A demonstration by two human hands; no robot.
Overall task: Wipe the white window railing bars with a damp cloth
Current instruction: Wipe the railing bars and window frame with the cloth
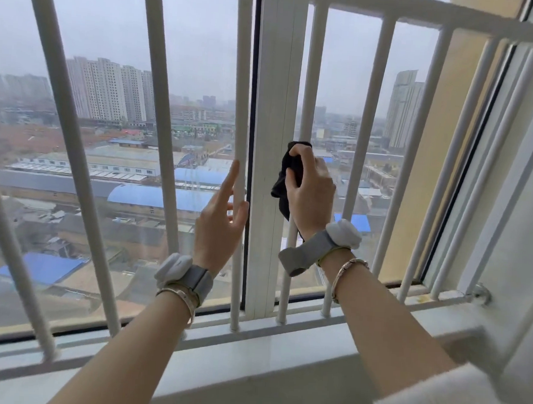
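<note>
Soft, even daylight is admitted through the hazy glass window pane [202,57]; hardly any shadows are cast. The white vertical metal railing bars [159,101] are bowed outward at the edges, and the rolled white fleecy sleeve [452,403] seems blurred.

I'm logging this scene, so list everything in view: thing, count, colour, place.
railing bars: about a dozen, white, upright across the window
top rail: one, white, above the bars
window frame post: one, white, centre, behind the bars
window sill: one, pale grey, below the bars
cloth: one, black, wrapped on a bar right of the frame post
wrist devices: two, white and grey, one per wrist
bracelets: two, metallic, one per wrist
sleeve: one, white, right forearm
left hand: fingers straight, at the bar left of the post
right hand: gripping the cloth
</note>
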